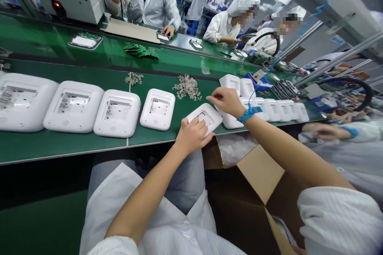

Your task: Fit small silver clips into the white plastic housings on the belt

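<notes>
My left hand grips a white plastic housing at the bench's near edge, its fingers in the recess and the thumb along the lower edge. The housing lies turned at an angle. Just above its upper right corner is my right hand, wearing a blue wrist strap. Its fingers are curled together, and anything between them is hidden. Beyond the housing lies a pile of small shiny metal pieces. Another white housing with a square recess sits to the left.
More white housings line the bench on both sides. A smaller heap of metal pieces lies left. Green circuit boards rest on the green belt. An open cardboard box stands below the bench edge. Co-workers in white coats sit opposite and right.
</notes>
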Tool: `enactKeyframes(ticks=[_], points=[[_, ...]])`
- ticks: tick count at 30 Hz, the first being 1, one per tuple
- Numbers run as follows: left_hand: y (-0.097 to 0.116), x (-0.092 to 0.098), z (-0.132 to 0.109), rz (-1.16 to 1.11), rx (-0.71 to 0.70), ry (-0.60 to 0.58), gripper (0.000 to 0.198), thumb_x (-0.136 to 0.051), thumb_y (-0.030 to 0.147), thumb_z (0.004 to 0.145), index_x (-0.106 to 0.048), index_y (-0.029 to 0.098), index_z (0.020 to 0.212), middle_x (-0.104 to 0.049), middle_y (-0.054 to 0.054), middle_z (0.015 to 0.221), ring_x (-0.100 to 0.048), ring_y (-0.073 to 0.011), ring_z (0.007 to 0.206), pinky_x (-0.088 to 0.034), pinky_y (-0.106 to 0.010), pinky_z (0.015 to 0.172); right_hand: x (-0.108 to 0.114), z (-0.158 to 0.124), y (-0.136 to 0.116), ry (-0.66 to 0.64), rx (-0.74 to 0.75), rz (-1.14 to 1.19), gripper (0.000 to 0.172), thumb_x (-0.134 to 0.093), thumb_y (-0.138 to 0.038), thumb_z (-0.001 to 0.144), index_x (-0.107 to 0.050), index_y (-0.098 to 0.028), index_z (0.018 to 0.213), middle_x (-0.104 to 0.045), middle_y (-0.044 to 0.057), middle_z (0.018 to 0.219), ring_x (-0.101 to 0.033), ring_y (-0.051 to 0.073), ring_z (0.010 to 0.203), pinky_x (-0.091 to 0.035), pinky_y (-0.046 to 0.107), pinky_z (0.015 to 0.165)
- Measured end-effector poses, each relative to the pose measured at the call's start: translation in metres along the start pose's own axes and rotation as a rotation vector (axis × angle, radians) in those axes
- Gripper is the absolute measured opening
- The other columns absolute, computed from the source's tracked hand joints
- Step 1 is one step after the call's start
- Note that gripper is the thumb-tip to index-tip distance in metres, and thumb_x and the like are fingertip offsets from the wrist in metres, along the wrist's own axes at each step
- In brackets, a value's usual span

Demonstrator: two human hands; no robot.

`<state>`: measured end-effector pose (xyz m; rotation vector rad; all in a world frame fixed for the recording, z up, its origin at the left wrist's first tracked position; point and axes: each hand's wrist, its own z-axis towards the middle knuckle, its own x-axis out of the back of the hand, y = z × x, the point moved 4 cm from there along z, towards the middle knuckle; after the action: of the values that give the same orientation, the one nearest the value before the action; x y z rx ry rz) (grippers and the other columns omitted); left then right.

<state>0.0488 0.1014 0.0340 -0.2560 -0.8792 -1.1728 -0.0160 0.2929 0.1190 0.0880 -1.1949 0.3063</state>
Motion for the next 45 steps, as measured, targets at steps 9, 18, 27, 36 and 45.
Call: enactKeyframes(ticks=[9,18,27,36,45], points=[[0.017,0.003,-0.026,0.173,0.072,0.047,0.049,-0.045,0.048,0.101,-0.062,0.011,0.129,-0.072,-0.013,0.12,-0.062,-0.0246,0.1,-0.03,-0.043,0.077,-0.066,0.059,0.038,-0.434,-0.083,-0.173,0.014,-0.067,-0.014,0.085,-0.076,-0.014,0.095,-0.074,0.01,0.102,-0.066,0.023,0.095,-0.047,0.029,0.085],[0.014,0.006,-0.015,0.238,0.22,0.044,0.049,-0.044,0.042,0.102,-0.059,0.006,0.132,-0.069,-0.019,0.127,-0.061,-0.0295,0.105,-0.035,-0.044,0.075,-0.053,0.046,0.054,-0.381,-0.182,-0.218,0.025,-0.06,-0.013,0.09,-0.073,-0.009,0.112,-0.072,0.019,0.112,-0.065,0.031,0.104,-0.05,0.037,0.088],[0.016,0.002,0.028,0.061,0.288,0.175,0.039,-0.053,0.031,0.097,-0.058,0.011,0.13,-0.061,-0.022,0.137,-0.053,-0.0349,0.131,-0.038,-0.048,0.094,0.018,0.032,0.044,-0.076,-0.236,0.104,0.026,-0.059,-0.018,0.085,-0.075,-0.011,0.104,-0.075,0.012,0.088,-0.07,0.026,0.082,-0.056,0.038,0.08],[0.015,0.051,0.055,-0.615,0.369,0.553,0.028,-0.054,0.038,0.101,-0.055,0.021,0.123,-0.069,-0.01,0.115,-0.068,-0.0207,0.099,-0.051,-0.039,0.092,0.099,-0.014,-0.083,0.204,0.073,0.485,0.014,-0.07,-0.037,0.092,-0.073,-0.023,0.091,-0.068,0.006,0.091,-0.066,0.02,0.077,-0.058,0.034,0.063],[0.033,0.095,0.011,-1.077,0.291,0.813,0.008,-0.067,0.018,0.095,-0.067,0.024,0.101,-0.072,0.0,0.092,-0.069,-0.0107,0.072,-0.059,-0.025,0.064,0.125,-0.053,-0.155,0.281,0.093,0.607,0.008,-0.075,-0.029,0.091,-0.078,-0.035,0.096,-0.064,0.008,0.107,-0.067,0.026,0.089,-0.064,0.045,0.065]])
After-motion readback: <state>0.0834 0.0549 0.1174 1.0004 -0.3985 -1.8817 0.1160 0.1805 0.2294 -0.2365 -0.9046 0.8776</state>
